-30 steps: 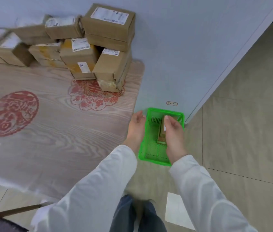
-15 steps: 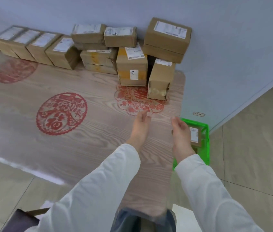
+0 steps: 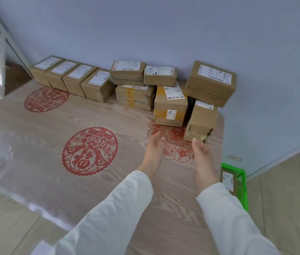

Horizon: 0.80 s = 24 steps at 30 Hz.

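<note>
Likely pick was the torn box. It stood on end at the far right corner of the counter, on a red print, just past the right hand, not touched yet. Its lower front corner was ripped and crushed, so the card there looked soft. I'd judge it light and an easy two-hand lift, stiff only on the intact faces. Grip the two long side faces at mid-height with flat palms. Keep off the ripped corner, since it could tear further or spill the contents.

Catch: the top box appeared to rest on it, maybe against the wall too. Pulling the torn one out first could drop it. Safer to lift the top box off first or steady it.

The taped box stood just left across a dark gap. It had yellow tape bands and looked sounder. The left hand hovered in front of it.

Both hands were above the counter, palms facing each other, holding nothing. The fingers were loosely curled, neither pressed together nor pinching anything.

Further left, more labelled boxes sat along the wall: a stacked group and a row of four. The basket sat on the floor off the counter's right edge with one parcel in it.
</note>
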{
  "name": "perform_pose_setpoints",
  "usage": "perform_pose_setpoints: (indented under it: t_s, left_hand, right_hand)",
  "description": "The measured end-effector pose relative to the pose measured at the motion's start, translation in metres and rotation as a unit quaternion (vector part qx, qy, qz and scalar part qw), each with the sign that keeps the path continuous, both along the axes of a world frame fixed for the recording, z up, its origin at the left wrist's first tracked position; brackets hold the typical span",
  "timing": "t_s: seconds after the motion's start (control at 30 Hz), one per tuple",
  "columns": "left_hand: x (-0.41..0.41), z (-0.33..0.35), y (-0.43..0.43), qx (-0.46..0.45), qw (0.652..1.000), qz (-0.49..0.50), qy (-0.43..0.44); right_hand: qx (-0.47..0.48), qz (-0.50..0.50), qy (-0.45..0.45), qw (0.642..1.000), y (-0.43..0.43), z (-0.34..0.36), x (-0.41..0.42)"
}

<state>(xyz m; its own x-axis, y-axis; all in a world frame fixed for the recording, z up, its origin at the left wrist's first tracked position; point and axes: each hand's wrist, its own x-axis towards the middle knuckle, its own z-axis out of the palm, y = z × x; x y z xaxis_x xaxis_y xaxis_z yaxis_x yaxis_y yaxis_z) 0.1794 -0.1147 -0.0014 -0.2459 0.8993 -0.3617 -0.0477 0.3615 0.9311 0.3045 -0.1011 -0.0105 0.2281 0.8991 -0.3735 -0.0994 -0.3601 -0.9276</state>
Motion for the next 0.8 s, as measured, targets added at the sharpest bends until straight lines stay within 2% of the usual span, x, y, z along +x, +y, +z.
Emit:
perform_pose_setpoints:
  t_s: [0.2,0.57,0.8]
  left_hand:
    - [-0.014,0.009,0.029,-0.002,1.000,0.006,0.014]
    - [-0.040,0.026,0.117,0.052,0.993,-0.097,0.030]
    - [-0.025,0.032,0.183,0.039,0.992,-0.118,0.014]
  right_hand:
    - [0.014,-0.005,0.028,0.999,0.028,0.013,-0.012]
    - [0.040,-0.156,0.018,0.987,0.095,0.031,-0.010]
    - [0.009,-0.180,-0.003,0.984,0.128,0.026,0.028]
